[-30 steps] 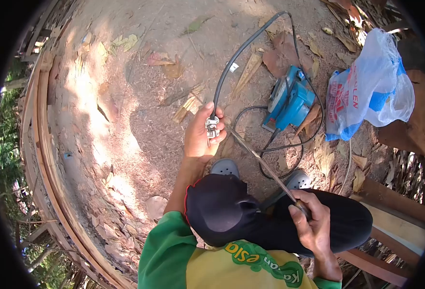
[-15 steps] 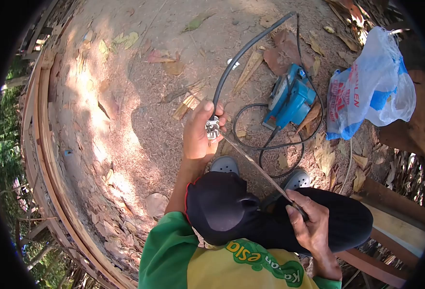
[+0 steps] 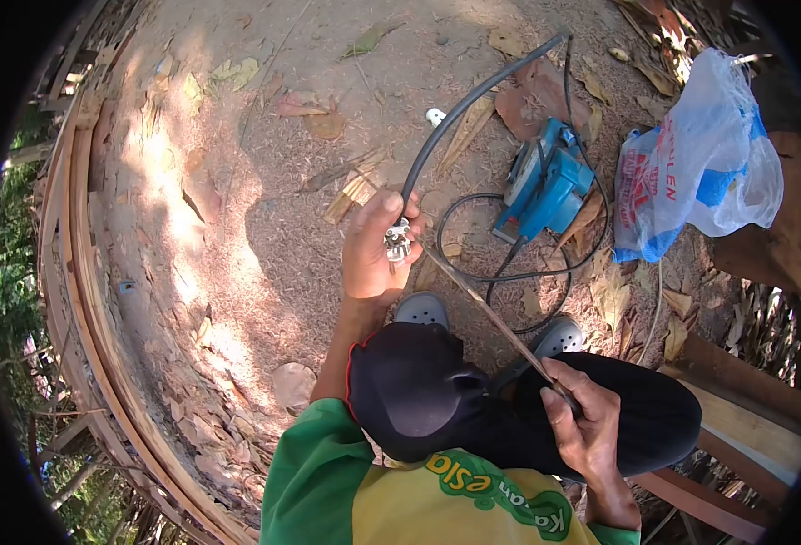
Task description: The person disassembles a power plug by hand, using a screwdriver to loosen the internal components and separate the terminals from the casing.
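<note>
My left hand (image 3: 369,250) is closed around a small opened electrical plug (image 3: 398,240), with bare metal parts showing. From the plug a thick black cord (image 3: 448,113) arches up and to the right. My right hand (image 3: 589,420), resting over my right knee, grips the dark handle of a long screwdriver (image 3: 489,312). Its thin shaft slants up and left, and the tip lies beside the fingers of my left hand, just right of the plug. Whether the tip touches anything is too small to tell.
A blue power tool (image 3: 557,193) lies on the ground amid loops of cord. Right of it stands a white and blue plastic bag (image 3: 691,168). A small white piece (image 3: 435,116) and dry leaves (image 3: 538,100) are on the ground. Wooden planks (image 3: 750,431) are at lower right.
The plug has turned slightly in my left hand, and the screwdriver tip has drawn a little away from it. The cord's bend has shifted slightly down and right, showing more of the white piece.
</note>
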`<state>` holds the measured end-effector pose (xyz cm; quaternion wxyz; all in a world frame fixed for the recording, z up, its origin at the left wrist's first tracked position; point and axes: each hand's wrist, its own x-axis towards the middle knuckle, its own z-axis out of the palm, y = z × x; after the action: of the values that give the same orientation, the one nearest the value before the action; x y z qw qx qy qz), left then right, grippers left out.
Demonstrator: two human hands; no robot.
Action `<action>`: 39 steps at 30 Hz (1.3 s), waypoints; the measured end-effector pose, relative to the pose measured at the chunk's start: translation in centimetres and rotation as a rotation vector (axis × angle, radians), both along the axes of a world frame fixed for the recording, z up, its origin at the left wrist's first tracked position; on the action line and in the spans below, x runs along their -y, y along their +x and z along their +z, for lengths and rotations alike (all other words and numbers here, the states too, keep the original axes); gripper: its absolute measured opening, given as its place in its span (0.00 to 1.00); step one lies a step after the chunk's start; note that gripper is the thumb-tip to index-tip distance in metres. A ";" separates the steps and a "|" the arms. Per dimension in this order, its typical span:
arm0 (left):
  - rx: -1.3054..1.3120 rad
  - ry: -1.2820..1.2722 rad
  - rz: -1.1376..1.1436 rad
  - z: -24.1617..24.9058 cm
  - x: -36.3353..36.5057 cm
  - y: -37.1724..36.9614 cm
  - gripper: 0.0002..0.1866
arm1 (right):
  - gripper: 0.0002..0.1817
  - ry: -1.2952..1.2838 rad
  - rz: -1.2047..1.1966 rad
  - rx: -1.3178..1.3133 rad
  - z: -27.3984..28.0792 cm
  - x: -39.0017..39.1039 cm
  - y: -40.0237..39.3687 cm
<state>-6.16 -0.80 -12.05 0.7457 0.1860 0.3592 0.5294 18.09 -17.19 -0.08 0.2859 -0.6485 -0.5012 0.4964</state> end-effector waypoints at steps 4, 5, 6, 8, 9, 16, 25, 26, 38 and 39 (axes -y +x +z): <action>0.035 0.016 0.007 -0.1 0.1 -0.2 0.17 | 0.17 -0.010 0.000 -0.003 0.1 -0.1 -0.1; 0.028 0.015 0.017 0.0 0.1 -0.1 0.17 | 0.17 -0.007 0.002 -0.003 0.1 -0.2 -0.1; 0.022 0.013 0.027 0.0 0.1 0.0 0.17 | 0.17 -0.004 0.003 -0.002 0.1 -0.2 -0.2; 0.027 0.016 0.035 -0.1 0.1 0.1 0.17 | 0.17 0.002 0.005 0.000 0.0 -0.2 -0.2; 0.029 0.018 0.040 -0.1 0.1 0.1 0.17 | 0.17 -0.001 0.008 -0.001 0.1 -0.2 -0.2; 0.047 0.031 0.024 -0.3 0.0 0.1 0.16 | 0.17 -0.008 0.015 -0.001 0.1 -0.5 -0.3; 0.005 0.013 0.042 -0.2 0.0 0.4 0.16 | 0.17 0.006 -0.010 0.000 0.1 -0.6 -0.6; 0.001 0.011 0.039 -0.2 0.0 0.3 0.16 | 0.17 0.016 -0.027 -0.011 -0.1 -0.5 -0.7; -0.095 0.041 0.015 -0.4 0.1 0.2 0.16 | 0.17 -0.045 0.028 0.034 0.7 -1.1 -0.5; -0.096 0.041 0.005 -0.4 0.1 0.1 0.17 | 0.17 -0.054 0.027 0.016 0.6 -1.1 -0.5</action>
<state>-6.04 -0.87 -12.42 0.7223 0.2254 0.3841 0.5291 17.63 -16.10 0.53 0.2577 -0.6533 -0.4986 0.5081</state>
